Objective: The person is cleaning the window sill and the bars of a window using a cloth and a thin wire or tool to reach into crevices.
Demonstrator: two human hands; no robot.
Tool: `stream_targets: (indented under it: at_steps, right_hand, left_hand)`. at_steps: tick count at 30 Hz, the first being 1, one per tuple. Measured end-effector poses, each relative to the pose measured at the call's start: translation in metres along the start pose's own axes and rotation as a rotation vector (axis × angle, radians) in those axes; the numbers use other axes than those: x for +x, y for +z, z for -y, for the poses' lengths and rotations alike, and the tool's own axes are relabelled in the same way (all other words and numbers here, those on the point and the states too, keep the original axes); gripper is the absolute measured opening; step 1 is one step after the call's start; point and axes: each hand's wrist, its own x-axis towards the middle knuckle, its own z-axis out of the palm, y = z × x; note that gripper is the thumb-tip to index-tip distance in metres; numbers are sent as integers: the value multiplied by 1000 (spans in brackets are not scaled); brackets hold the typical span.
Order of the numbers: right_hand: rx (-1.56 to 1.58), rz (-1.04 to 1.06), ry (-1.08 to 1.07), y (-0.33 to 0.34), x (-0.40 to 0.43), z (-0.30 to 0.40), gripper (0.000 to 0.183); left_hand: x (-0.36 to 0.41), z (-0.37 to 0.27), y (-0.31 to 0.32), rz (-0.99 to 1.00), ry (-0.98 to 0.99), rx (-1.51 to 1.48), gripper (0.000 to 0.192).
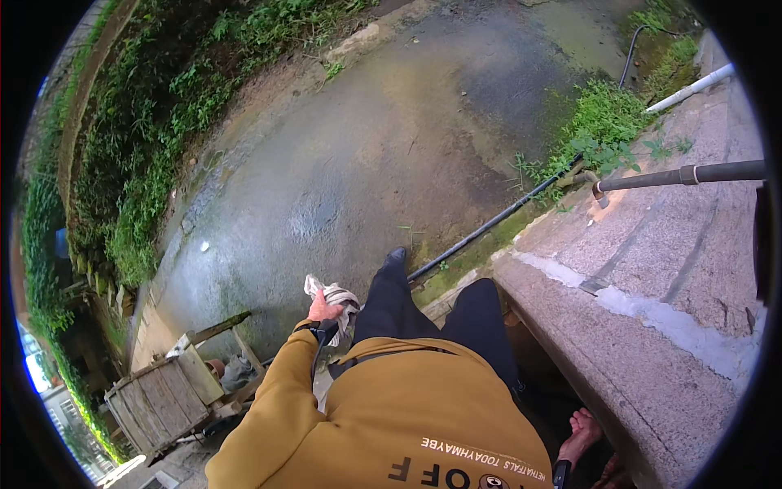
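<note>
My left hand (324,310) grips a crumpled striped cloth (343,301), whose loose end hangs beside my dark trousers (397,305). At the lower right, my right hand (581,433) is beside the edge of a speckled stone slab (611,330), over a dark gap. Its fingers are curled, and shadow hides whether anything is in them. Close below it, a dim reddish shape (610,472) shows at the picture's rim, too dark to make out.
Wet concrete ground (342,165) lies ahead, with a black hose (489,226) along the slab's foot. A dark pipe (690,175) and a white pipe (690,88) cross the right side. Wooden crate-like boards (162,400) stand at lower left. Green plants (146,153) line the far left.
</note>
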Motion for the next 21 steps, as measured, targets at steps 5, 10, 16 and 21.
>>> stream_targets:
  at_steps: [5, 10, 16, 21]
  right_hand:
    - [56, -310, -208, 14, 29, -37, 18]
    - [104, -493, -166, 0, 45, -51, 20]
    - [281, -677, -65, 82, 37, -94, 22]
    - [-287, 206, 403, 284, 45, -137, 14]
  left_hand:
    - [136, 15, 1, -13, 158, 16, 82]
    - [181, -22, -38, -169, 243, -98, 78]
    - [237, -41, -80, -274, 212, -413, 44]
    - [238, -129, -114, -354, 309, -628, 37]
